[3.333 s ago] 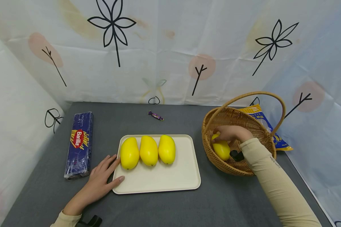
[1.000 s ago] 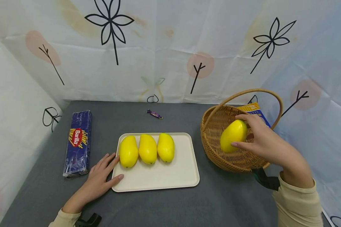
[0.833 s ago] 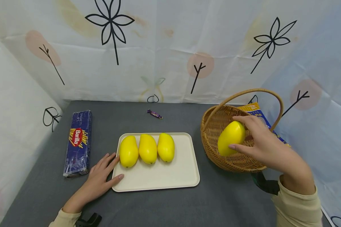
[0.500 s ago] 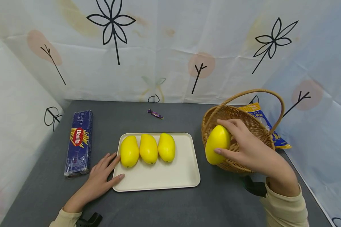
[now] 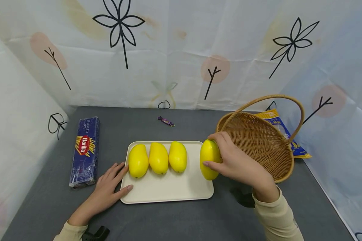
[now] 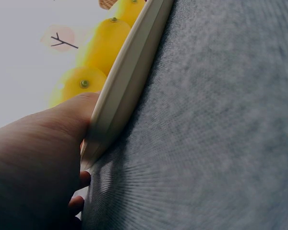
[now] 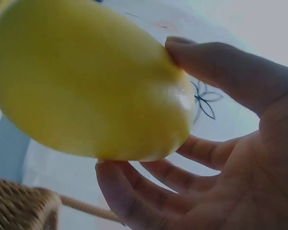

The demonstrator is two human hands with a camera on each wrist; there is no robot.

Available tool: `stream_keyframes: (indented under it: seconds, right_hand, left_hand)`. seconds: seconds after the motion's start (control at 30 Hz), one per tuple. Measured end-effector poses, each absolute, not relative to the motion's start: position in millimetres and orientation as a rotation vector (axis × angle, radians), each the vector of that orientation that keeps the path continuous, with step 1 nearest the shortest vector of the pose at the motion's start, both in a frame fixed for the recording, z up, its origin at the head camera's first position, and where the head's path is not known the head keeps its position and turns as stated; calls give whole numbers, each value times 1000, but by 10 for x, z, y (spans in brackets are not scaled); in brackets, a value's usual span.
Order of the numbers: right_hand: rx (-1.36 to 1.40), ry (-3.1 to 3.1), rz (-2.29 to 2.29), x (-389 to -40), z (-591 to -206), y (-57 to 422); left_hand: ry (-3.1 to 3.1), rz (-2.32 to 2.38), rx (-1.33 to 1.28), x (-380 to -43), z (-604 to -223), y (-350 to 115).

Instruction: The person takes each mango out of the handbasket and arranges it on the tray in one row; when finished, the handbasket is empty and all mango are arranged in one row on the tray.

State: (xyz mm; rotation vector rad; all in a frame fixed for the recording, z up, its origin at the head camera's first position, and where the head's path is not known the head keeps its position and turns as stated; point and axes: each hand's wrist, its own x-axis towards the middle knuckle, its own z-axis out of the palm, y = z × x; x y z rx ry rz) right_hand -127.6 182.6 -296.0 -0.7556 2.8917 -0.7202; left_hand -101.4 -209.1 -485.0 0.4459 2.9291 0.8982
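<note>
My right hand [image 5: 236, 160] holds a yellow mango [image 5: 209, 159] just over the right end of a cream tray [image 5: 169, 193]. In the right wrist view the thumb [image 7: 216, 64] presses one side of this mango [image 7: 86, 81] and the fingertips the other. Three more mangoes stand in a row on the tray: a left one [image 5: 138, 161], a middle one [image 5: 158, 158] and a right one [image 5: 177, 157]. My left hand [image 5: 107, 190] rests at the tray's left edge, fingers spread. Its thumb lies over the rim [image 6: 120, 86] in the left wrist view.
A wicker basket [image 5: 256, 140] with a tall handle stands at the right, and a blue and yellow packet [image 5: 298, 147] lies behind it. A blue spaghetti pack [image 5: 84, 152] lies at the left. Behind the tray is a purple wrapped candy [image 5: 166, 121].
My right hand has taken a mango out of the basket and carried it left to the tray's right end. The left hand has stayed at the tray edge.
</note>
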Motion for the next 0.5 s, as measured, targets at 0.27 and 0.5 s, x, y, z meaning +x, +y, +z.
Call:
stream_keyframes:
  seconds: [0.27,0.5]
  right_hand:
    - [-716,2943,-637,-1362,-3210,1626]
    - [-592,3012,-510,-1434,-3440,1449]
  left_hand:
    - [2927,898,447,-1014,-4855,-2090]
    - [2923,904,443,-1016,-4846,-2086]
